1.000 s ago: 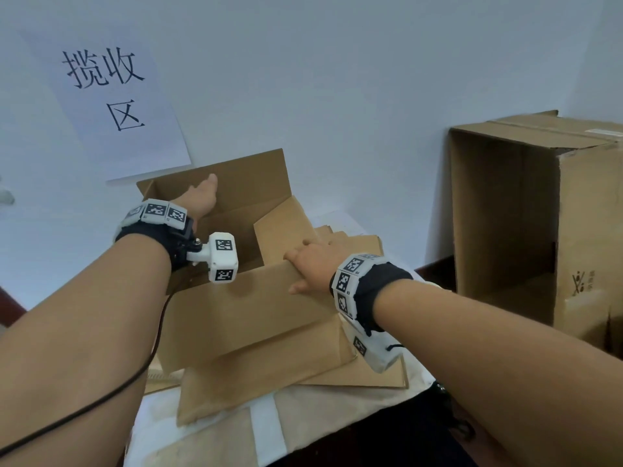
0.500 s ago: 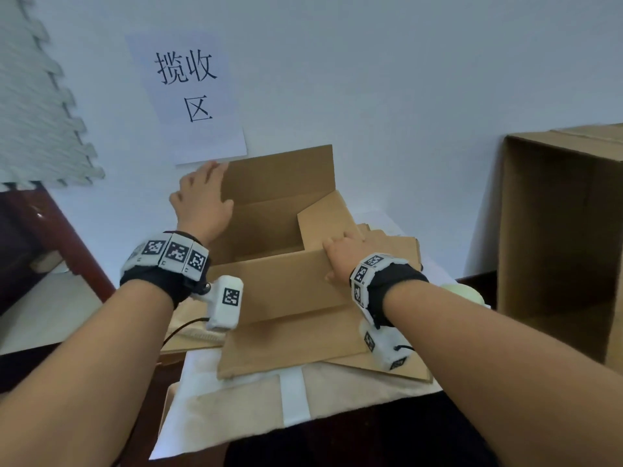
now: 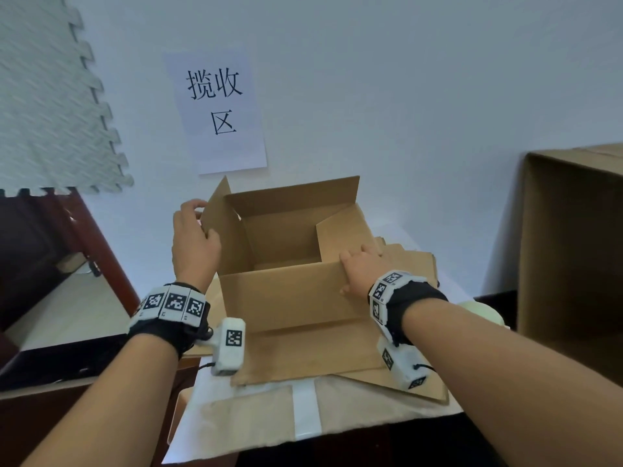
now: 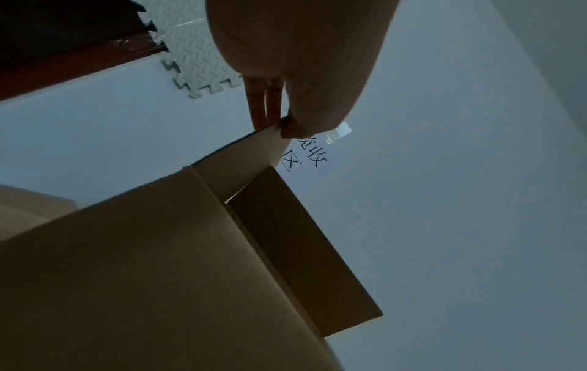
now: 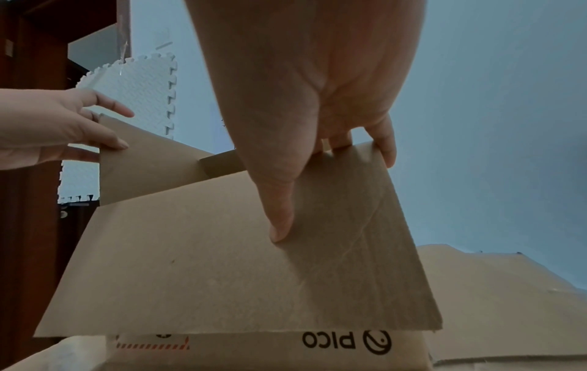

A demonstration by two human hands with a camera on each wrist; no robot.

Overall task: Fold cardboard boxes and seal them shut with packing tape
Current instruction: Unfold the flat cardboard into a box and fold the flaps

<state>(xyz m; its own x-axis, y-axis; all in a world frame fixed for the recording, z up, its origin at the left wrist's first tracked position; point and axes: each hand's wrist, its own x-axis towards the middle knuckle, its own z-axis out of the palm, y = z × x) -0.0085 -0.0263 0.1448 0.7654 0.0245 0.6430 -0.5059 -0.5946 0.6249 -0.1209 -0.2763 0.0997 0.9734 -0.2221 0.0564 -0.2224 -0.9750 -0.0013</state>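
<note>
A brown cardboard box (image 3: 286,294) stands open-topped on a stack of flattened cardboard, its flaps raised. My left hand (image 3: 194,235) pinches the upright left flap (image 3: 220,214) between thumb and fingers; the left wrist view shows that flap (image 4: 251,160) held at its top edge. My right hand (image 3: 362,267) grips the right end of the near flap, fingers hooked over its top edge and thumb pressed on its outer face (image 5: 279,226). The right flap (image 3: 344,237) leans inward. The box's near flap (image 5: 238,263) fills the right wrist view. No tape is in view.
Flattened cardboard sheets (image 3: 408,375) lie under the box on a white-covered table (image 3: 303,412). A tall open carton (image 3: 573,247) stands at the right. A paper sign (image 3: 219,109) hangs on the wall behind. Dark wooden furniture (image 3: 50,264) and a foam mat (image 3: 50,96) are at the left.
My left hand moved from the box's back left corner onto the left flap, which now stands up. The box has opened wider. The right hand stays on the near flap.
</note>
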